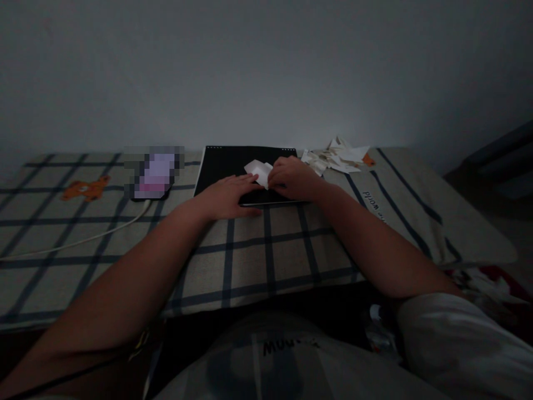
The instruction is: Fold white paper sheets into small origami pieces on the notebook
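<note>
A small piece of white paper [261, 169] lies over a black pad [225, 164] with punched holes along its far edge. My left hand [231, 195] rests flat on the pad with fingers stretched out, and its fingertips touch the paper's near left side. On the paper's right edge, my right hand [291, 178] has its fingers pinched together around the paper. The palm side of the right hand is hidden from view. Just beyond that hand is a heap of torn and folded white paper pieces [339, 155].
A phone [154, 178] with a blurred screen lies at the left, its white charging cable [95, 238] running off left. Checked cloth [250, 244] with orange bear prints covers the table. A wall [250, 72] rises behind. Crumpled paper [491, 286] sits in a red container at lower right.
</note>
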Demonstrator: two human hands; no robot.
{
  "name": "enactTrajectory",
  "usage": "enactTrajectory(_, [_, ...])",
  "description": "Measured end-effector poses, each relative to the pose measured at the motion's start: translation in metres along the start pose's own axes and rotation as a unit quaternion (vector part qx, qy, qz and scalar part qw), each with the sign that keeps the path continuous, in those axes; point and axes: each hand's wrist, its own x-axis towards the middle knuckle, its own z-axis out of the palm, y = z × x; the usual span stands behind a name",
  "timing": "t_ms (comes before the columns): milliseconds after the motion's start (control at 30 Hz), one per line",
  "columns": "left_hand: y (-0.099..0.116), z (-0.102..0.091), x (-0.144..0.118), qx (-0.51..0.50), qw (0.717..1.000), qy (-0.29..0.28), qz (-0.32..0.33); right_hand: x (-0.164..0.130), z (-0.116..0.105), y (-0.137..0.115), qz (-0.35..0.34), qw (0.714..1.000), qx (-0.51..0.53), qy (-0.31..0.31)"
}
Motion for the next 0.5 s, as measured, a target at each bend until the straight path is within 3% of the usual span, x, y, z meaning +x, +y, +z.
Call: enactTrajectory(500, [-0.003, 0.002, 0.002, -0.009, 1.000, 0.009, 0.001, 0.003, -0.008, -0.014, 0.001, 0.996, -0.079, -0.051])
